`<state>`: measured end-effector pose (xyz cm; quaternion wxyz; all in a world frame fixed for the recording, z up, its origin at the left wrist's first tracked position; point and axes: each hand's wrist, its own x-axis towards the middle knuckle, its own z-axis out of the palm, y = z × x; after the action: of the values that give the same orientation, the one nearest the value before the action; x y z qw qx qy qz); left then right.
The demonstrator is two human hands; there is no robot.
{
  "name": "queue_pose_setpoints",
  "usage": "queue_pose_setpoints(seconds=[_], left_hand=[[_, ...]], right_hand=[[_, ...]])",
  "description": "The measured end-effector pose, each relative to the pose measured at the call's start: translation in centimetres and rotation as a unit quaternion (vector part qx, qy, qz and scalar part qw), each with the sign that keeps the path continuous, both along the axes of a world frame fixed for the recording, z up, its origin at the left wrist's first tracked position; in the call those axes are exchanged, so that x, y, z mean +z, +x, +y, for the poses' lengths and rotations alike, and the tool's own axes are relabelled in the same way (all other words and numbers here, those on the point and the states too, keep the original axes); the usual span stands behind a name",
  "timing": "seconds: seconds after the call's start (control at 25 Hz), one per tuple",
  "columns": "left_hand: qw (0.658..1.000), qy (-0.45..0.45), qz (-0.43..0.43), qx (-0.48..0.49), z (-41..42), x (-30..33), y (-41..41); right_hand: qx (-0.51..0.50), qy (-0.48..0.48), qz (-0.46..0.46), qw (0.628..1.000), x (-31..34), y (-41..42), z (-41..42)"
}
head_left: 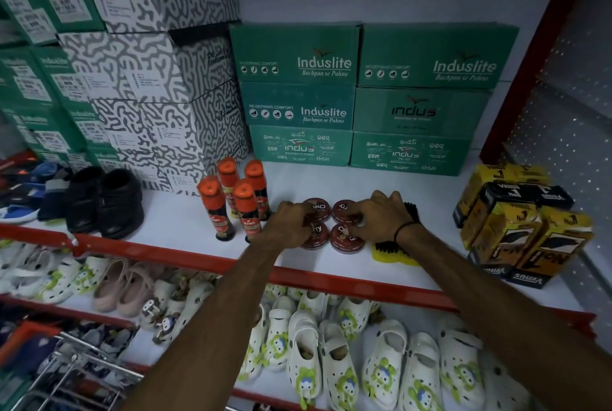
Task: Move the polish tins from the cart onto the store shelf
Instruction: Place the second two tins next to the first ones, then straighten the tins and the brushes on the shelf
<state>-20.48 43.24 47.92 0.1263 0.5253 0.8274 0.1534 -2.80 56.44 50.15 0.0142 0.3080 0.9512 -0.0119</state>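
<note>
Several round dark-red polish tins (331, 223) sit in a tight square on the white store shelf (178, 216). My left hand (289, 225) rests curled on the front left tin (314, 236), fingers around its edge. My right hand (381, 212) covers the right side of the group, its fingertips on the front right tin (342, 238) and the back right tin (342, 210). The back left tin (316, 207) shows between my hands. The wire cart (76, 374) stands at the lower left.
Orange-capped polish bottles (236, 202) stand just left of the tins. A yellow brush (394, 253) lies right of them, yellow and black boxes (520, 221) further right. Green shoe boxes (364, 96) line the back. Black shoes (106, 202) sit left; white clogs (331, 354) fill the lower shelf.
</note>
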Motion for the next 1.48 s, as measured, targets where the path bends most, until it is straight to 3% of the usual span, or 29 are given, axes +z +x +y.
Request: queue_pose_setpoints(seconds=[0.56,0.76,0.96,1.24,1.48], left_hand=[[1.000,0.018,-0.010,-0.020,0.1,-0.4,-0.1],[0.991,0.103,-0.035,-0.077,0.4,1.1,3.5],[0.975,0.108,0.044,-0.191,1.5,0.7,9.4],[0.971,0.105,0.124,-0.174,2.4,0.2,11.7],[0.973,0.105,0.110,-0.173,2.6,0.0,11.9]], right_hand=[[0.023,-0.004,0.027,0.999,-0.2,1.0,-0.3],[-0.021,-0.055,0.092,0.994,1.1,5.5,0.7],[-0.024,-0.042,0.038,0.998,0.8,11.0,0.4],[-0.020,-0.032,0.054,0.998,-0.9,12.6,0.5],[-0.019,-0.027,0.053,0.998,-1.1,12.5,0.7]])
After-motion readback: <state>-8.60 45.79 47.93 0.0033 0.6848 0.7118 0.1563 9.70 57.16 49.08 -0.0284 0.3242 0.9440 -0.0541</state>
